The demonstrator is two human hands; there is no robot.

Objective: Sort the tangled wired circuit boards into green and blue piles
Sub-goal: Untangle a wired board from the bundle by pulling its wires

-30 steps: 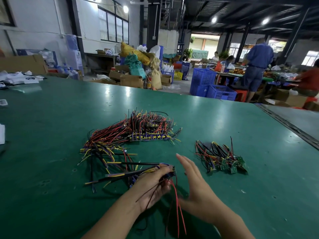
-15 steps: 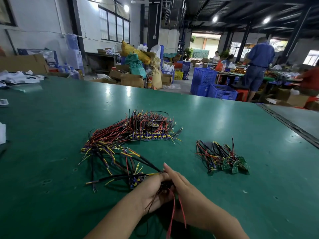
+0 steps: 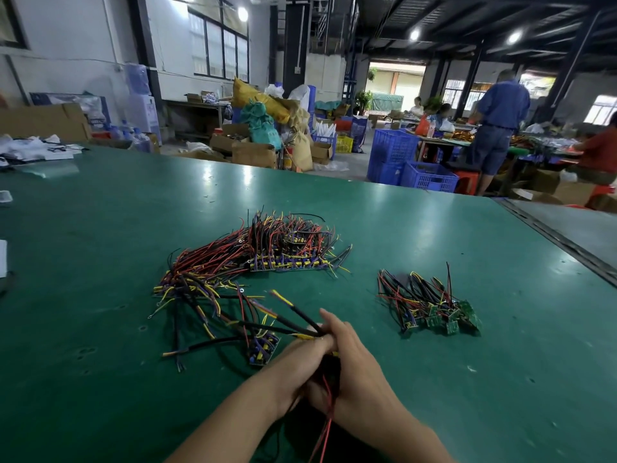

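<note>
Nearest the camera, the two hands meet low in the middle of the green worktop. The left hand curls its fingers round a wire bundle, and the right hand closes over it from the other side, its fingers laid across the left's. Thin red wires hang from between the palms towards the lower edge. Black-sleeved leads with yellow and red ends fan up and to the left out of the grip. Whether a board sits inside the hands I cannot tell.

Just left of the left hand, a blue board lies flat on the worktop, its leads running into the loose tangle beyond.

Farther back, in the middle, sits the blue pile: a row of blue boards under a heap of red, black and yellow wires. To the right, well apart from it, is the smaller green pile, its green boards facing the near edge.

Beyond the worktop's far edge stand blue crates, cardboard boxes and stuffed sacks. A person in blue stands at another table, back turned.
</note>
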